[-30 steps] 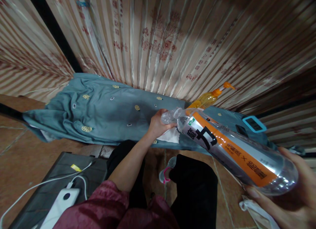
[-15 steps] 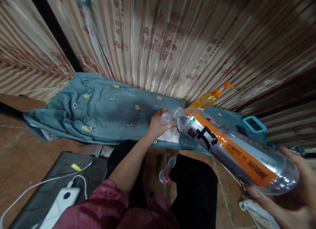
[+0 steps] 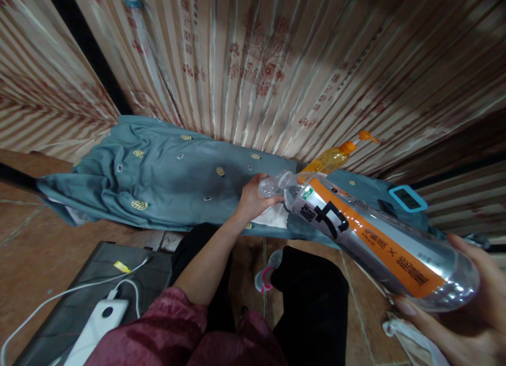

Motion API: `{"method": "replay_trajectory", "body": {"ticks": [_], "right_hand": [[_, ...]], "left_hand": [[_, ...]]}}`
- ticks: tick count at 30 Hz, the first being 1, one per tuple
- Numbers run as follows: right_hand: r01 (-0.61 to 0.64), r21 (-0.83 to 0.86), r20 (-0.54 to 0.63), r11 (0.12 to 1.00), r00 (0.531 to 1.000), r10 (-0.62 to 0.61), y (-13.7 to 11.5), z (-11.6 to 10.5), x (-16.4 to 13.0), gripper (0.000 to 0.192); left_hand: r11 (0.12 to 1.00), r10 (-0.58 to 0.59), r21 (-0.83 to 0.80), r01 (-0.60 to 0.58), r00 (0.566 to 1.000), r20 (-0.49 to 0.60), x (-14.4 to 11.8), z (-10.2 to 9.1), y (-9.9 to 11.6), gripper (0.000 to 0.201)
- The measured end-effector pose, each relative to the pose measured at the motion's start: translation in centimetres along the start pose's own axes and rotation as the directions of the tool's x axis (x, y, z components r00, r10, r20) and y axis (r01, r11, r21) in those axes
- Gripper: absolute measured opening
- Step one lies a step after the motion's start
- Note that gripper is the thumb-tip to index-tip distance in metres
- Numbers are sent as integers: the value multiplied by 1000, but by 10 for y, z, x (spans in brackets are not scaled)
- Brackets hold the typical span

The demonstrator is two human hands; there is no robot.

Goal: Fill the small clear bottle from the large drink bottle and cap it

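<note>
A large clear plastic bottle (image 3: 379, 239) with a silver and orange label lies tilted across the right side, its neck pointing left. My right hand (image 3: 470, 313) grips it round the base. At the neck end, my left hand (image 3: 253, 197) is closed on a small, rounded clear plastic piece (image 3: 271, 186) that meets the bottle's mouth. Its exact kind is hard to make out. Below my left fingers lies something white and flat, like tissue (image 3: 272, 217), on the grey-green cloth (image 3: 190, 171). Partly hidden behind the bottle is a yellow pump bottle (image 3: 330, 158) with an orange pump head.
A blue-framed device with a dark screen (image 3: 408, 198) sits at the cloth's right end. Lower left, a white power bank (image 3: 98, 332) with cables lies on a dark box (image 3: 87, 274). A pleated, printed curtain (image 3: 253, 66) hangs behind. Beside my right hand is a white plastic bag (image 3: 411, 337).
</note>
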State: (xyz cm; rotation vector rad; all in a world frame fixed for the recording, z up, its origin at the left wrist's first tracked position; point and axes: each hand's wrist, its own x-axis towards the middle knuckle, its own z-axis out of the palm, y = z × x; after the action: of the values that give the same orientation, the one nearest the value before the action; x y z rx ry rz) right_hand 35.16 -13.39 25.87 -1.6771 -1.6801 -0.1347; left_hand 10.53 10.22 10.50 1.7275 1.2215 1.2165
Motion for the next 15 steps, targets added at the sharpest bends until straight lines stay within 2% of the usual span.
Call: {"method": "replay_trajectory", "body": {"ticks": [4, 10, 15], "right_hand": [[-43, 23, -40, 999, 998, 44, -2, -1, 1, 97], [89, 8, 24, 996, 996, -89, 10, -1, 4, 108], [-25, 23, -22, 999, 999, 26, -3, 2, 3, 99]], "left_hand": [[1000, -7, -3, 7, 1000, -2, 0, 1, 0, 54], [999, -10, -38, 10, 1000, 1, 0, 0, 0, 52], [1000, -10, -27, 10, 1000, 0, 0, 0, 1, 53]]}}
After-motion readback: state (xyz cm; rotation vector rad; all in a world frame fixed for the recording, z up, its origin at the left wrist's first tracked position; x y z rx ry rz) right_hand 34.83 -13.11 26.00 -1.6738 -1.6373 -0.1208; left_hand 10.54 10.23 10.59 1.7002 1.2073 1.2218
